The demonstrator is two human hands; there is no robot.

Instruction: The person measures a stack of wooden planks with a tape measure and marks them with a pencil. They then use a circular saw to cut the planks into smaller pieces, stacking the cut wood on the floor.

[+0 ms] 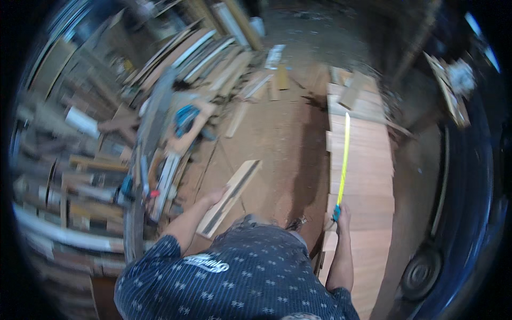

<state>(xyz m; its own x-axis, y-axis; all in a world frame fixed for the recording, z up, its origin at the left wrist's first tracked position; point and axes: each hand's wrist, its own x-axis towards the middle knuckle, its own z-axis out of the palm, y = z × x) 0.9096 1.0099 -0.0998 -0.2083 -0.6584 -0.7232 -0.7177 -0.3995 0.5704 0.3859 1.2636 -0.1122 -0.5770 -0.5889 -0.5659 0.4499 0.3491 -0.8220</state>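
My left hand [216,196] is closed around the edge of a light wooden board [230,198] with a dark stripe along its length, held low at my left side. In my right hand [344,216] is a teal tape measure [336,212], its yellow blade [344,160] pulled out and pointing away from me. The blade reaches over a long row of reddish wooden planks [362,213] on my right. My right fingers are partly hidden behind the tape's case.
Stacked timber [197,58] and offcuts fill the left side, beside a long beam [149,133]. A blue power tool [185,118] rests on a board there. A loose wood piece [353,90] lies on the planks' far end. A dark blue vehicle [469,213] stands far right.
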